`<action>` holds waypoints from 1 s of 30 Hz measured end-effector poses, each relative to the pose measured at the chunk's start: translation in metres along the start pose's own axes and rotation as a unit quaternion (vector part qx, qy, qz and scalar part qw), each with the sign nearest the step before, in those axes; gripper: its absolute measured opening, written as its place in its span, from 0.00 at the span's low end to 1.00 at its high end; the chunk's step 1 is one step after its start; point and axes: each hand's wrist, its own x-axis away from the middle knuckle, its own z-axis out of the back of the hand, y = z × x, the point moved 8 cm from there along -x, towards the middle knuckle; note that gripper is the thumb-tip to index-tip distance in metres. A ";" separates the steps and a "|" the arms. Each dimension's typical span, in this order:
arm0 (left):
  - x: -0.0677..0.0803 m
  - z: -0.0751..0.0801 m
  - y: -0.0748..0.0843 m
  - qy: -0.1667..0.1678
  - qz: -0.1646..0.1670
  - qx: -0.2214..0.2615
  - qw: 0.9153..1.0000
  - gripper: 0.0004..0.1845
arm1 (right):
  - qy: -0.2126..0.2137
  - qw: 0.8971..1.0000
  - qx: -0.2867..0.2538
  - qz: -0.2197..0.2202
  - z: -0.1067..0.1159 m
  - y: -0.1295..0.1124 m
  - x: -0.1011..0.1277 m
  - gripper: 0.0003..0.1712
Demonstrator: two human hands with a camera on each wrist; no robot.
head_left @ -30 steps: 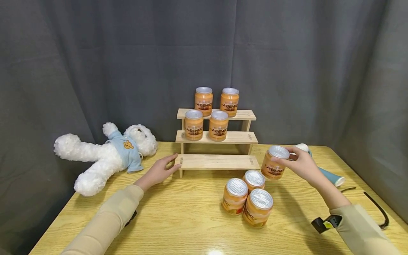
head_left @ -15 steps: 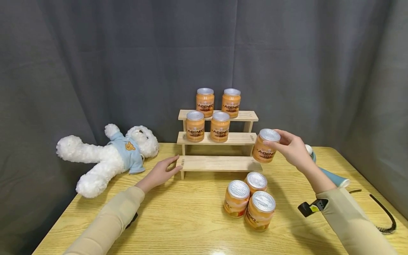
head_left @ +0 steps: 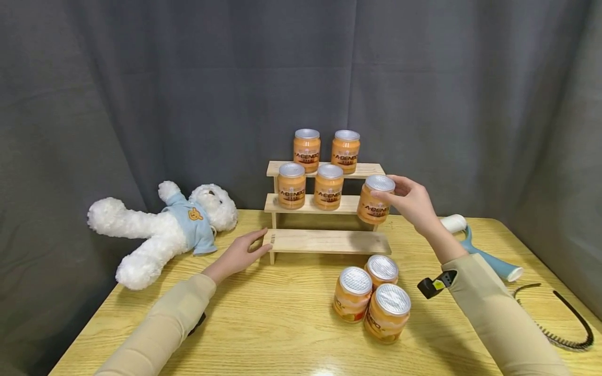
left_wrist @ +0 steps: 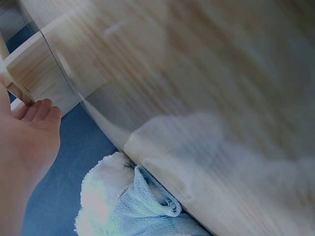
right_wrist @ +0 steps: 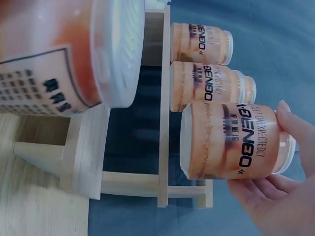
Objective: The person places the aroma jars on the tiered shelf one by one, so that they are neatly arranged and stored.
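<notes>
My right hand (head_left: 408,201) grips an orange jar with a silver lid (head_left: 375,198) by its top, holding it at the right end of the middle step of a three-step wooden rack (head_left: 324,241). The right wrist view shows the same jar (right_wrist: 231,142) pinched between my fingers beside the rack's steps. Two jars (head_left: 310,185) stand on the middle step and two more (head_left: 326,150) on the top step. My left hand (head_left: 242,250) lies open, its straight fingertips (left_wrist: 42,110) touching the left end of the lowest step.
Three more orange jars (head_left: 371,297) stand grouped on the wooden table (head_left: 263,324) in front of the rack. A white teddy bear in a blue shirt (head_left: 160,230) lies at the left. A blue-handled lint roller (head_left: 484,248) and a black coiled cable (head_left: 564,326) lie at the right.
My right hand has lifted the jar from the table's right side up and leftward to the right end of the middle step. The left hand has stayed at the rack's lowest step.
</notes>
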 end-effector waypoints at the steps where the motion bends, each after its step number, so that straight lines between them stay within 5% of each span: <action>1: 0.000 -0.001 0.000 0.000 -0.002 -0.001 1.000 0.36 | -0.001 1.000 -0.005 -0.001 -0.001 0.000 -0.002 0.43; 16: 0.001 0.000 0.001 0.002 0.002 -0.004 1.000 0.35 | -0.024 0.999 -0.043 0.002 -0.021 0.013 -0.026 0.48; 30: 0.001 0.000 0.003 0.006 -0.008 -0.009 1.000 0.35 | -0.009 1.000 -0.025 0.015 -0.028 0.018 -0.040 0.47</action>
